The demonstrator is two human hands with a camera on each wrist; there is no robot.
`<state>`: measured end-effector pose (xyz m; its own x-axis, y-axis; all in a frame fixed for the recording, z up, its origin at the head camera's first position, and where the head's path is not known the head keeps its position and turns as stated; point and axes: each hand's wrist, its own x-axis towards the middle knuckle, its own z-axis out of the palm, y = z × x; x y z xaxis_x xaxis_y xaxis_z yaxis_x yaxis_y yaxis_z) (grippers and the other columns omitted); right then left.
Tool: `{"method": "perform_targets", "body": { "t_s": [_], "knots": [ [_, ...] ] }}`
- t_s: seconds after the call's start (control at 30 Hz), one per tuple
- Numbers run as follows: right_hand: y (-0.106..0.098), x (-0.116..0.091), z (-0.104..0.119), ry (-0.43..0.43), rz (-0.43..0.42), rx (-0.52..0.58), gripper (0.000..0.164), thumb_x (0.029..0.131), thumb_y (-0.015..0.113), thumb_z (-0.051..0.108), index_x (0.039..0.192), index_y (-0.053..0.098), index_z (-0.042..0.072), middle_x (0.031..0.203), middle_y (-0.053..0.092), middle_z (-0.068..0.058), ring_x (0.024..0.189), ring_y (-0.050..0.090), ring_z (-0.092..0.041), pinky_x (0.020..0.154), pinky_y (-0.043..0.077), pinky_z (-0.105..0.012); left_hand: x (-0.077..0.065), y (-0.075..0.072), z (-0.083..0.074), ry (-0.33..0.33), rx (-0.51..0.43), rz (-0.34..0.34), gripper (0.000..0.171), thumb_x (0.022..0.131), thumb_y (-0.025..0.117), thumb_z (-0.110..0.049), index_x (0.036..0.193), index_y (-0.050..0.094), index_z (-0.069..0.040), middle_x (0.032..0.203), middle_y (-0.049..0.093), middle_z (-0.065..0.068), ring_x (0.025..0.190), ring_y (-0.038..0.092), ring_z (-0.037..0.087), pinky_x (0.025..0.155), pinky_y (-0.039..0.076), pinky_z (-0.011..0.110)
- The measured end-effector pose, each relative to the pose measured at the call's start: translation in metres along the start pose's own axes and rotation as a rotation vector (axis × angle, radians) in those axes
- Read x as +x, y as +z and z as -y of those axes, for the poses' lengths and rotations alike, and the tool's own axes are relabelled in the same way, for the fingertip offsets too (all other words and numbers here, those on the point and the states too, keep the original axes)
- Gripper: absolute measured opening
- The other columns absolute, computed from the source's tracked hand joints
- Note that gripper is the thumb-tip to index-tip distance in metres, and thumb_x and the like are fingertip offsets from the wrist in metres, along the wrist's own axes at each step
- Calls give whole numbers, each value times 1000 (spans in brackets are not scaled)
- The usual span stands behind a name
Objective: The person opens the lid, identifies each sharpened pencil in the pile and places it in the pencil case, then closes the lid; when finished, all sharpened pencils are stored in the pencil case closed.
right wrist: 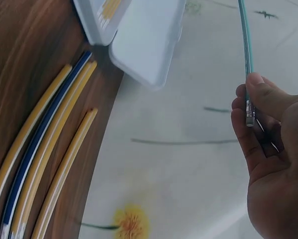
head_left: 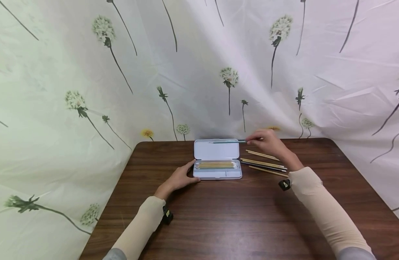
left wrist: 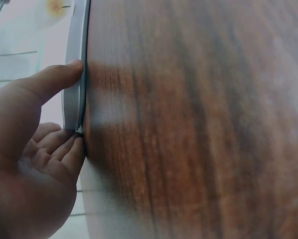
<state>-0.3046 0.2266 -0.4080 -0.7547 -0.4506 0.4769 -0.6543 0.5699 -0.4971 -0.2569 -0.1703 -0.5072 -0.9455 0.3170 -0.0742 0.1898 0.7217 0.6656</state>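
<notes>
A white pencil case (head_left: 204,174) lies on the table with its lid (head_left: 215,150) tipped back. Several pencils (head_left: 215,165), mostly yellow, lie side by side in its rear compartment. My left hand (head_left: 180,177) holds the case at its left end; in the left wrist view the thumb (left wrist: 64,74) presses the front wall and the other fingers bend around the end. Above the case's right side, my right hand (head_left: 266,141) pinches a green pencil (head_left: 227,142) near its eraser end. That pencil is level, pointing left across the lid in the head view.
Right of the case lie several loose pencils (head_left: 262,164), yellow ones and a dark blue pencil (right wrist: 37,134). The brown wooden table (head_left: 219,220) ends at a white curtain (head_left: 193,72) with dandelion prints behind the case.
</notes>
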Motion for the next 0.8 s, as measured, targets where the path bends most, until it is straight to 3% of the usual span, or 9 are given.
{"method": "perform_targets", "body": {
  "t_s": [0.37, 0.57, 0.8],
  "knots": [
    [28, 7, 15, -22, 54, 81, 12, 95, 78, 0, 105, 85, 3, 100, 79, -9, 83, 71, -26, 69, 57, -28, 1, -1, -2, -3, -7, 3, 91, 97, 81, -34, 170, 31, -14, 170, 41, 16, 157, 40, 36, 125, 39, 55],
    [50, 3, 11, -57, 27, 90, 12, 92, 82, 1, 101, 86, 7, 91, 78, -5, 81, 70, -20, 71, 58, -26, 1, -1, -2, -7, -8, 6, 91, 97, 81, -33, 170, 30, -14, 170, 40, 17, 157, 40, 36, 125, 39, 55],
    [75, -4, -1, 37, 59, 71, 10, 93, 81, 3, 100, 86, 8, 94, 79, -3, 82, 67, -12, 73, 57, -28, 3, -2, 0, -2, -9, 3, 91, 97, 81, -34, 170, 30, -16, 170, 41, 16, 157, 41, 36, 124, 40, 56]
  ]
}}
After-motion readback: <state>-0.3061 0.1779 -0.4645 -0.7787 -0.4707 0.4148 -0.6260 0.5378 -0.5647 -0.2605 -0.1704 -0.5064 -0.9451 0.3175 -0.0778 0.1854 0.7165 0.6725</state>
